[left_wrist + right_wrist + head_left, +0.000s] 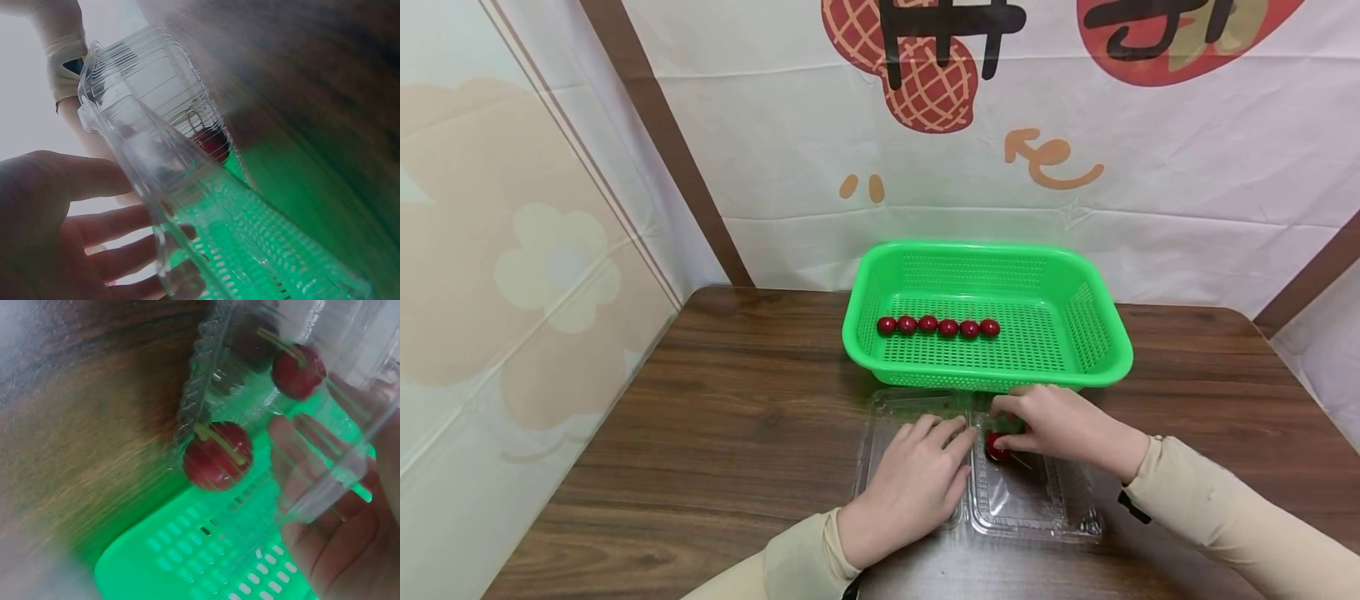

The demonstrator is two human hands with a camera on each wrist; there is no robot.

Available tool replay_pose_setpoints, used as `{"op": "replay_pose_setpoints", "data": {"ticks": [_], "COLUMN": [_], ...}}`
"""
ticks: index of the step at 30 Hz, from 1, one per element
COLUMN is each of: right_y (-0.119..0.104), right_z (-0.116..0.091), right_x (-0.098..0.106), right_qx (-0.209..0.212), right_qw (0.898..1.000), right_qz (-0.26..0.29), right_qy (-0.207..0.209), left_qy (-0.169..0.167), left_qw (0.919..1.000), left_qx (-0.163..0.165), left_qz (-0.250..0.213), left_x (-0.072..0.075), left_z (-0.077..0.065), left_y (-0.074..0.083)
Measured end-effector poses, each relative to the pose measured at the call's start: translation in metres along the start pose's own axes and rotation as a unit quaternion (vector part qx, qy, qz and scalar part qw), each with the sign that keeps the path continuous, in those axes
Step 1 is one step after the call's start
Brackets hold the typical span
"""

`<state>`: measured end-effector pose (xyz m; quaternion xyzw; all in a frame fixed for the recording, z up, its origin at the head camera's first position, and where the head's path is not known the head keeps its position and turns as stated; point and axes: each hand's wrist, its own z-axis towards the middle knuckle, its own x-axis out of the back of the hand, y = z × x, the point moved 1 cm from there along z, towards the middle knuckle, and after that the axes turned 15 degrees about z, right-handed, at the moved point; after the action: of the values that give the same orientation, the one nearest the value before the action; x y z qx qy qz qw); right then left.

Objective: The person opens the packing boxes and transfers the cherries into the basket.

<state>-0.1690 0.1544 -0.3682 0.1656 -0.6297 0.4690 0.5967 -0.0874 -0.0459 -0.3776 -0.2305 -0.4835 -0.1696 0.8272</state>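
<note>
A clear hinged plastic box [1000, 504] lies spread out with its two halves side by side. My left hand [917, 479] rests over its left half, fingers extended toward the middle ridge. My right hand [1052, 421] reaches into the right half, thumb and fingers loosely bent and apart. Close at the thumb tip is a cherry [997, 447] with a stem. In the right wrist view two stemmed cherries show through the plastic: one cherry [299, 372] near the thumb, another cherry [217, 456] in the box corner. Nothing sits between the spread fingertips.
Behind the box stands a green perforated basket [1108, 367], with a row of several cherries [927, 323] on its floor. Brown wooden table [715, 433] surrounds them. A printed cloth [775, 125] hangs at the table's back edge.
</note>
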Motion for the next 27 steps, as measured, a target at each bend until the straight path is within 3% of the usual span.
{"op": "replay_pose_setpoints", "data": {"ticks": [11, 27], "right_y": [-0.014, -0.018], "right_z": [-0.003, -0.005], "right_x": [-0.005, -0.012], "right_qx": [0.021, 0.008], "right_qw": [1.0, 0.999], "right_qz": [-0.015, -0.013], "right_qy": [-0.014, -0.036], "left_qy": [0.004, 0.001], "left_qw": [1.0, 1.0], "left_qx": [-0.002, 0.002], "left_qz": [0.002, -0.002], "left_x": [-0.001, 0.001], "left_z": [0.0, 0.0], "left_y": [0.0, 0.001]}}
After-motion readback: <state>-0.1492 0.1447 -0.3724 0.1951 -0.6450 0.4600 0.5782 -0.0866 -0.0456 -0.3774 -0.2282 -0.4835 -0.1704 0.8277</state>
